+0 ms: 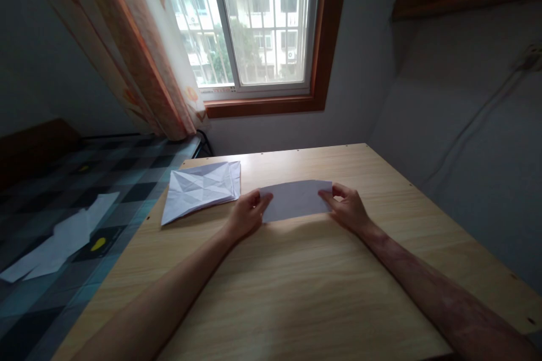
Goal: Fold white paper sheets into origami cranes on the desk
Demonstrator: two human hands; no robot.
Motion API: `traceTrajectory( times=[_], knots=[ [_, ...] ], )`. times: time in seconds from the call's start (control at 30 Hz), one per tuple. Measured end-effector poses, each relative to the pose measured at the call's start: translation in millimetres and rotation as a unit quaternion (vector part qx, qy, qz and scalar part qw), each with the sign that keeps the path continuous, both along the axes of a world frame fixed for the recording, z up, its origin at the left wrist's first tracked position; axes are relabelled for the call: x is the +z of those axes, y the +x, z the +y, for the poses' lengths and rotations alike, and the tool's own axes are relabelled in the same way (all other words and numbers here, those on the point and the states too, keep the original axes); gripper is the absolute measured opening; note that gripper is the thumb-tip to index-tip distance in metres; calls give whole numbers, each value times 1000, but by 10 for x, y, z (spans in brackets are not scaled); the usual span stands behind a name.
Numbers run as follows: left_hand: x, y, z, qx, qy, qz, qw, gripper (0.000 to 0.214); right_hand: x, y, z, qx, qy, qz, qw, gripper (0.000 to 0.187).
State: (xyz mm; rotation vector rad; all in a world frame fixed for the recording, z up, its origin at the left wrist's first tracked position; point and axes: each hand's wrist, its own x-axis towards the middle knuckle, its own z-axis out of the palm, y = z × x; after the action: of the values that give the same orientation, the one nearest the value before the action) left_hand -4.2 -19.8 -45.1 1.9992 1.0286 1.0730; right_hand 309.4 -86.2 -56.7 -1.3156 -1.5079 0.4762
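Observation:
Between my two hands a rectangular sheet of paper (296,201) is held a little above the wooden table (271,287), its long side running left to right. My left hand (249,211) pinches its left end, thumb on the near face. At the opposite end, my right hand (346,206) grips the paper between thumb and fingers. The upper edge bows slightly. Creased white paper (203,186), seemingly in several layers, lies on the table just left of my left hand.
Left of the table is a bed (139,180) with a checked cover, and loose white paper strips (63,240) lie on it. Behind the table are a barred window (266,28) and a patterned curtain (139,51). A cable (470,118) runs along the right wall.

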Motion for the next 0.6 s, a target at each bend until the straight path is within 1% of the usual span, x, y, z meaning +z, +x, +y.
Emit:
traceTrajectory(
  times=[0.07, 0.13, 0.17, 0.23, 0.27, 0.3, 0.33, 0.4, 0.47, 0.5, 0.53, 0.6],
  knots=[
    [-20, 0, 32, 5, -23, -32, 999, 47, -35, -7, 38, 5, -22, 34, 999, 32],
    [-30, -1, 58, 14, -19, -26, 999, 34, -59, 0, 70, 5, -34, 17, 999, 30],
    [-31, -2, 65, 31, -4, -17, 999, 31, -66, 8, 83, -1, -34, -4, 999, 28],
    [-26, -2, 64, 75, 62, 19, 995, 39, -75, 26, 101, -19, -30, -53, 998, 25],
    [-18, 0, 55, 88, 107, 45, 989, 43, -78, 33, 107, -26, -29, -76, 996, 24],
    [-7, 4, 41, 85, 151, 75, 982, 43, -82, 39, 112, -31, -27, -96, 995, 22],
    [8, 9, 22, 64, 190, 109, 974, 43, -86, 43, 116, -34, -25, -116, 992, 21],
    [45, 26, -23, -26, 228, 184, 956, 43, -96, 46, 125, -31, -17, -152, 988, 17],
    [85, 47, -66, -126, 233, 247, 932, 44, -103, 46, 132, -20, -1, -184, 983, 17],
    [103, 56, -82, -163, 229, 271, 921, 44, -105, 46, 134, -9, 5, -197, 980, 19],
    [119, 65, -96, -187, 223, 289, 912, 44, -105, 45, 135, 4, 11, -207, 978, 21],
    [142, 73, -112, -208, 212, 310, 903, 46, -103, 41, 132, 39, 19, -226, 973, 26]
  ],
)
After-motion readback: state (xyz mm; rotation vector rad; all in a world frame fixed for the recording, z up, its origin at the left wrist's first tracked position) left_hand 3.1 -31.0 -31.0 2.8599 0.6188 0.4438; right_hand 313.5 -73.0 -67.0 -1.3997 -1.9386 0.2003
